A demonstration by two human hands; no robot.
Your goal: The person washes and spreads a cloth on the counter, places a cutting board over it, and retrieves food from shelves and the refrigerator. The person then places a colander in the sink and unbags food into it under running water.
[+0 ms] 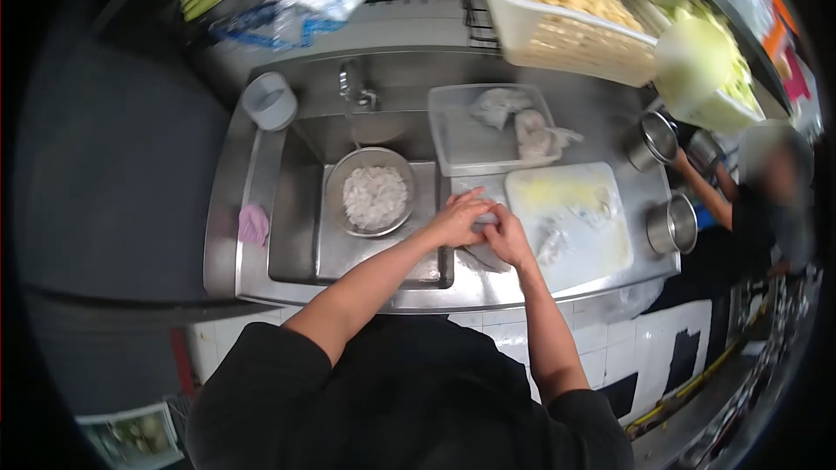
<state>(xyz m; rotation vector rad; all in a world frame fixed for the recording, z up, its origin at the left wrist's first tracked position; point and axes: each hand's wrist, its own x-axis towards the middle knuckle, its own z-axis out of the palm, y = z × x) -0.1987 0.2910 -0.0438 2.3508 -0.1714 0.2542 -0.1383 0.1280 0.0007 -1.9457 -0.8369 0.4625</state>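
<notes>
My left hand [463, 219] and my right hand [508, 237] meet over the steel counter between the sink and the cutting board. Curled fingers of both close around a small greyish, partly see-through thing [484, 221], mostly hidden by them. Beneath my hands lies a grey, rounded shape [488, 258] that I cannot make out. To the right is a white cutting board [566, 270] with a yellow stain and crumpled clear plastic [551, 241]. In the sink [300, 248], left of my hands, a metal bowl [334, 219] holds white chopped pieces [374, 197] under the faucet [355, 87].
A clear plastic tub [453, 135] with bagged items stands behind my hands. A white round container [270, 102] and pink cloth [253, 225] lie left. Metal pots [670, 224] stand right, near another person's arm [704, 187]. A basket [566, 39] of pale strips overhangs the counter.
</notes>
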